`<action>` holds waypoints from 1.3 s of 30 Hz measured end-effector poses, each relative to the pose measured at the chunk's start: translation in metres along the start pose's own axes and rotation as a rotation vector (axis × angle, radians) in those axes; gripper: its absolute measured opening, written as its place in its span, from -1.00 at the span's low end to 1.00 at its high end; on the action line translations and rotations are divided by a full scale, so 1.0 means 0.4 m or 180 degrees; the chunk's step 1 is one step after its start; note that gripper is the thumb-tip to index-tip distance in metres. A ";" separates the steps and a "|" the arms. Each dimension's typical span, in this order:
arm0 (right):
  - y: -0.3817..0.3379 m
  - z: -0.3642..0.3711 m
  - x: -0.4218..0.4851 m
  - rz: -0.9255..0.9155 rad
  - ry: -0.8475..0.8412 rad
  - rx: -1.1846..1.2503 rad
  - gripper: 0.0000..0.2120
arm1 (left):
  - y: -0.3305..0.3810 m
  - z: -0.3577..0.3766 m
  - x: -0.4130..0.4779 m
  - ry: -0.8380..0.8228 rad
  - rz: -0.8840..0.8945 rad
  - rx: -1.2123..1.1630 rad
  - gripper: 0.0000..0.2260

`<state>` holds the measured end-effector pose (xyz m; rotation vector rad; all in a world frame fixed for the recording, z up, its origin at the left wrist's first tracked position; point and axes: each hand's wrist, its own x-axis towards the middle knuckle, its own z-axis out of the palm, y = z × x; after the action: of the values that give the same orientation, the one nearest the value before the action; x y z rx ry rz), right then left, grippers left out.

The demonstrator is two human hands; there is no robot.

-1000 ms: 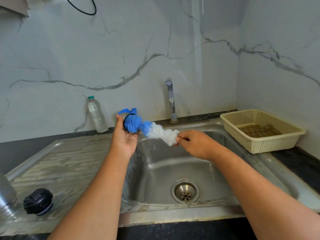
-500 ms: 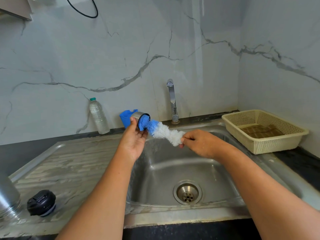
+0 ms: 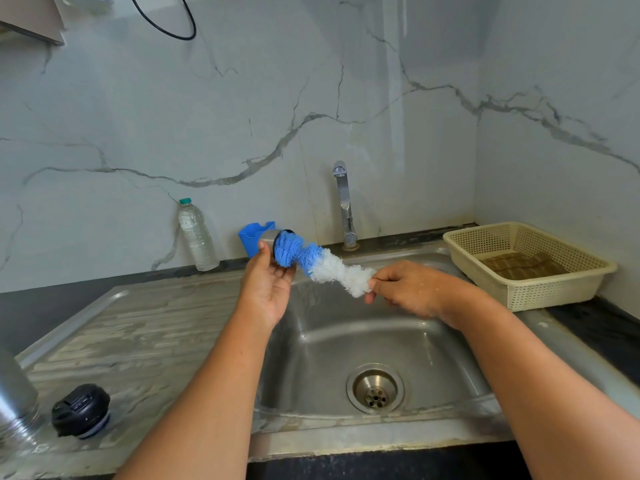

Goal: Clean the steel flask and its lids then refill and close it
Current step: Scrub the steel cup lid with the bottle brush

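Left hand (image 3: 268,285) raised over the back-left corner of the sink (image 3: 433,344), palm turned toward the camera, fingers curled round a small steel lid cup (image 3: 267,238); grip clenched on the cup, thumb on its near side. The cup's open mouth faces right.

Right hand (image 3: 407,289) held at about the same height over the basin, knuckles up, grip pinched on the white end of the bottle brush (image 3: 320,263); the handle itself is hidden inside the fist. The brush slopes up and left from that grip; its blue tip sits in the mouth of the cup, white bristles clear of it.

Black inner lid (image 3: 81,410) lies on the draining board at lower left, well apart from both hands. Just left of it, the steel flask (image 3: 15,396), cut by the frame edge. Tap (image 3: 343,202) behind the hands.
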<state>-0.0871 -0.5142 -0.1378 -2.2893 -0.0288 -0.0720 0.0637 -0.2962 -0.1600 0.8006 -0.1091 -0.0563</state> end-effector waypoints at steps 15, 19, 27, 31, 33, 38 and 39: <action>0.008 0.007 0.016 0.0003 0.0508 -0.0639 -0.73 | 0.018 -0.001 -0.005 0.0421 -0.0365 0.0083 -0.90; 0.002 0.025 0.018 -0.0107 0.0639 -0.1061 -0.74 | 0.017 -0.003 -0.002 0.0286 -0.0426 0.0346 -0.57; -0.013 0.043 0.013 -0.0117 0.0272 -0.0551 -0.70 | 0.028 -0.016 0.003 0.0003 -0.0057 -0.0286 -0.71; -0.014 0.048 0.013 -0.0014 0.0096 -0.0228 -0.67 | 0.015 -0.005 -0.001 -0.0023 -0.0172 -0.0023 -0.71; -0.008 0.040 0.013 0.0057 -0.0001 0.0069 -0.66 | 0.021 -0.010 0.009 0.0099 -0.0102 -0.0017 -0.77; -0.014 0.046 0.012 0.0253 -0.0165 0.0379 -0.65 | 0.007 -0.013 0.007 -0.0030 -0.0071 0.0223 -0.78; -0.014 0.047 0.012 0.0279 -0.0170 0.0420 -0.65 | 0.007 -0.013 0.008 -0.0007 -0.0024 0.0242 -0.79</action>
<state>-0.0818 -0.4962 -0.1457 -2.1573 0.0382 0.0356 0.0677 -0.2908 -0.1614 0.8771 -0.1108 -0.0603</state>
